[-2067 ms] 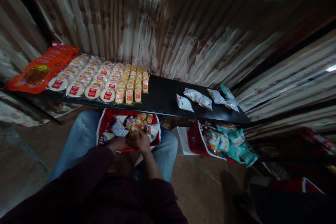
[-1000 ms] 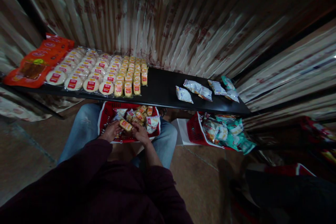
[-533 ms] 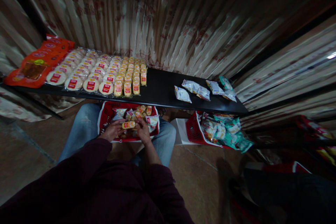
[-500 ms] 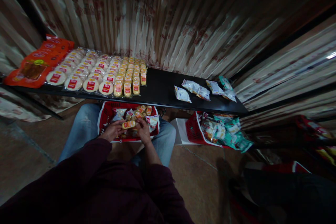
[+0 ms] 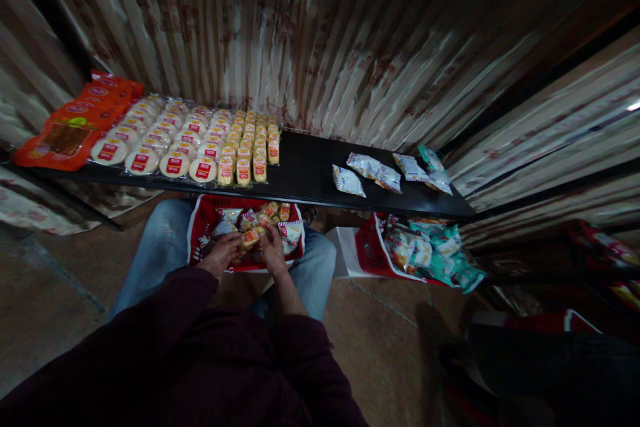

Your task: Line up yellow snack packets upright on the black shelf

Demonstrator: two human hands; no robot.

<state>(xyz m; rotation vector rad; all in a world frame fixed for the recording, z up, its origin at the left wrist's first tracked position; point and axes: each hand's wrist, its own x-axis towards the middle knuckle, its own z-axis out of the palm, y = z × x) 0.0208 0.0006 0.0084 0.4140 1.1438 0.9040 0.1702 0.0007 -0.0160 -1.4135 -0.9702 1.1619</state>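
Observation:
A red basket (image 5: 197, 230) of wrapped snacks rests on my lap. My left hand (image 5: 220, 255) and my right hand (image 5: 273, 250) are both closed over it, gripping a small yellow snack packet (image 5: 251, 237) between them. Just beyond, on the black shelf (image 5: 305, 177), lie rows of similar yellow packets (image 5: 247, 150) and round white biscuit packs (image 5: 160, 143).
Orange packets (image 5: 75, 123) lie at the shelf's left end, several white and teal pouches (image 5: 395, 173) at its right end. A second red basket (image 5: 367, 253) of teal and white pouches sits on the floor to the right. A corrugated metal wall stands behind.
My hands lifted a yellow packet out of the basket, turned it between them, and now hold it lower and closer to the pile.

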